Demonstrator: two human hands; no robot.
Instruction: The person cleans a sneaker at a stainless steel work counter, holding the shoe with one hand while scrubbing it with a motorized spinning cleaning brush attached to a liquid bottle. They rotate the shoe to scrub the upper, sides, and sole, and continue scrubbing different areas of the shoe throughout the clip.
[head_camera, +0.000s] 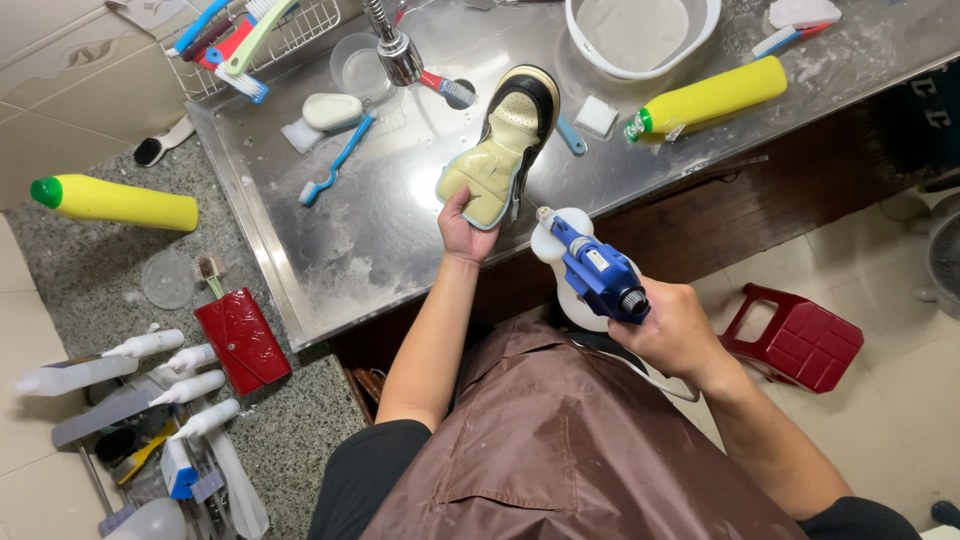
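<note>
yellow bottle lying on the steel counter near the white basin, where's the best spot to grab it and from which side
Probably around the middle of the yellow bottle, coming from above. It lies on its side on the steel counter, its long round body bare on top; the green cap end tapers and gives less to hold.

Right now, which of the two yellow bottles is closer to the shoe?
The yellow bottle inside the sink, lying to the right of the shoe, is closer. The other yellow bottle lies farther away on the speckled stone counter left of the sink.

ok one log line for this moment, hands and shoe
left hand: holds shoe over steel sink | right hand: grips blue spray gun, nozzle toward shoe | yellow bottle lying on sink
</note>
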